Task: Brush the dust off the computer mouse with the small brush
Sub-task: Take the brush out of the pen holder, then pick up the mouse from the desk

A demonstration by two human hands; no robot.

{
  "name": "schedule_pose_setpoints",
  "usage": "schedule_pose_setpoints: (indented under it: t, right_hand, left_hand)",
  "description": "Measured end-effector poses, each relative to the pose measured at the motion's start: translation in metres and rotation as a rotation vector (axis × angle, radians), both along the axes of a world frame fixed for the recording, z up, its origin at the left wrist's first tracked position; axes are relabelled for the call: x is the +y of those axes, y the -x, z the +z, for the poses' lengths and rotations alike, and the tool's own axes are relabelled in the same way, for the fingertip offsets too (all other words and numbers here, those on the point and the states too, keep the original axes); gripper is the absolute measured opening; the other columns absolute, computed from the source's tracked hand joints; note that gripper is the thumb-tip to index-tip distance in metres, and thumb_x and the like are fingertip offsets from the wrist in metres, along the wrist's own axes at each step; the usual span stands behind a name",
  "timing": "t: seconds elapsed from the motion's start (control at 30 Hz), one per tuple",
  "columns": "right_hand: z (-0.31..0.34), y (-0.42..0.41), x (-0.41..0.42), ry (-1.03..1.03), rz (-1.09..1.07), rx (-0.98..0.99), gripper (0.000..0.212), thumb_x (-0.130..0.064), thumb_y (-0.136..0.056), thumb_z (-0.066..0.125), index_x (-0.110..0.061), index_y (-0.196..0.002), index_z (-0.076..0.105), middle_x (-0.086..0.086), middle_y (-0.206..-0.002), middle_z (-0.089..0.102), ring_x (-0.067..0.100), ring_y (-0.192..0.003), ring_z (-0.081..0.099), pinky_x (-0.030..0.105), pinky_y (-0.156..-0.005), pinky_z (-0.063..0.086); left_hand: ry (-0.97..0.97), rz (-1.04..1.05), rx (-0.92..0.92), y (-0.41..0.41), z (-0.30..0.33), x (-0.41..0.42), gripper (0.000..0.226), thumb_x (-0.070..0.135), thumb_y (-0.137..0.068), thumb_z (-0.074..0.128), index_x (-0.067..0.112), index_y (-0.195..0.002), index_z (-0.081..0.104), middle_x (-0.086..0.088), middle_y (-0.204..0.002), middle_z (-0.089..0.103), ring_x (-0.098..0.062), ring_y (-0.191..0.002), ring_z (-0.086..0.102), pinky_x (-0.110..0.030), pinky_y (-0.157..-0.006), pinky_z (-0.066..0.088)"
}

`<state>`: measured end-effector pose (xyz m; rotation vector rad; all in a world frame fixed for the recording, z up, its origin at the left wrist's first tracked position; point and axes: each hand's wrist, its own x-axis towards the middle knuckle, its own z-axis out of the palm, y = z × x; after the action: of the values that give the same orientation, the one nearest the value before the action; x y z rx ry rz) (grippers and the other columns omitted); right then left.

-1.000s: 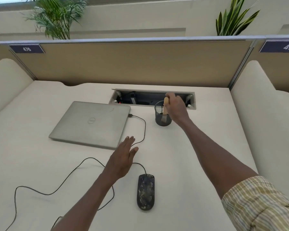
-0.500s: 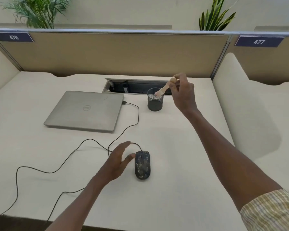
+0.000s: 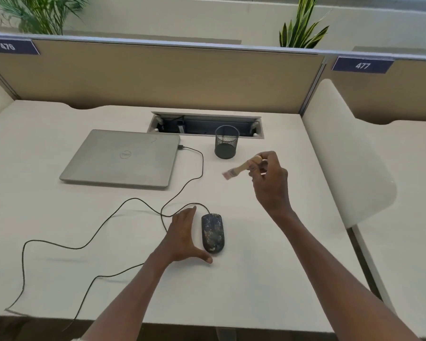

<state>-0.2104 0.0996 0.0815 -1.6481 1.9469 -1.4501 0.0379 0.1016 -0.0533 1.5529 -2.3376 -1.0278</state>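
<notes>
A dark, dust-speckled computer mouse (image 3: pixel 213 236) lies on the white desk (image 3: pixel 268 279), its black cable looping off to the left. My left hand (image 3: pixel 182 238) rests open against the mouse's left side, thumb at its near end. My right hand (image 3: pixel 268 179) hovers above and to the right of the mouse, shut on the wooden handle of a small brush (image 3: pixel 240 167). The pale bristles point left and down, well above the desk and apart from the mouse.
A closed silver laptop (image 3: pixel 121 158) lies at the left with the cable (image 3: pixel 197 166) plugged into it. A black mesh pen cup (image 3: pixel 226 141) stands in front of an open cable tray (image 3: pixel 204 125). Partition walls close the back and right.
My right hand lifted the brush out of the mesh cup and carried it down towards the mouse. My left hand slid from beside the cable to the mouse's left side.
</notes>
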Motion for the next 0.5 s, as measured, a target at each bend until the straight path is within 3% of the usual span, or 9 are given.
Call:
schedule_pose_setpoints:
  t: [0.3, 0.5]
  right_hand:
    - [-0.002, 0.011, 0.031, -0.069, -0.042, -0.015, 0.009, -0.013, -0.101, 0.061, -0.015, -0.102, 0.052, 0.001, -0.088, 0.071, 0.023, -0.077, 0.072, 0.034, -0.068, 0.057]
    - [0.002, 0.015, 0.043, -0.102, -0.069, -0.001, 0.013, -0.010, -0.100, 0.060, -0.019, -0.100, 0.050, -0.006, -0.086, 0.070, 0.020, -0.077, 0.071, 0.036, -0.069, 0.058]
  left_hand:
    - [0.051, 0.004, -0.004, 0.010, -0.012, -0.003, 0.152, 0.093, -0.018, 0.071, 0.036, -0.152, 0.024, 0.012, -0.151, 0.020, -0.016, -0.141, 0.015, -0.040, -0.115, 0.022]
    - [0.061, 0.021, 0.042, 0.010, -0.014, -0.001, 0.137, 0.088, -0.022, 0.076, 0.042, -0.144, 0.032, 0.013, -0.150, 0.021, -0.014, -0.140, 0.015, -0.037, -0.114, 0.021]
